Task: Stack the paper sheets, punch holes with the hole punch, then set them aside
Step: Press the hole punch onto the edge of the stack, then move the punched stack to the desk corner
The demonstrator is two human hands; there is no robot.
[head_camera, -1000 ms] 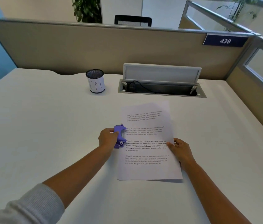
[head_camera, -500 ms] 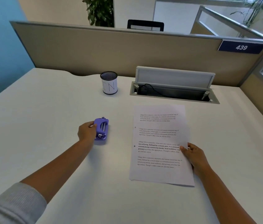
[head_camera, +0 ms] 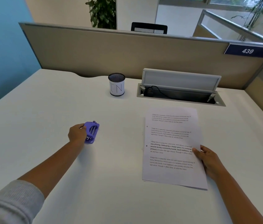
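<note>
At the far left, a grey sleeve (head_camera: 9, 202) is seen on the left arm, which is stretched forward over the white counter (head_camera: 46, 110). The left hand (head_camera: 77, 134) is curled around the near left side of the purple hole punch (head_camera: 92, 133), so its grip is closed on the punch, which rests flat on the counter. Further back, near the middle, a mesh cup (head_camera: 116, 84) marked "IN" is stood upright, just left of an open cable tray (head_camera: 180, 94) sunk into the counter, its lid raised and a black cable lying inside. In front of the tray, well apart from the punch, the paper sheets (head_camera: 171, 147) are laid in a stack on the counter, printed text facing up; two small punched holes are visible along the left margin. The right edge of the stack is pinched by the right hand (head_camera: 208, 157), thumb on top and fingers beneath, with the near right corner slightly lifted. A beige partition (head_camera: 127, 52) bearing a plate reading "439" (head_camera: 248, 50) is set behind the counter.
</note>
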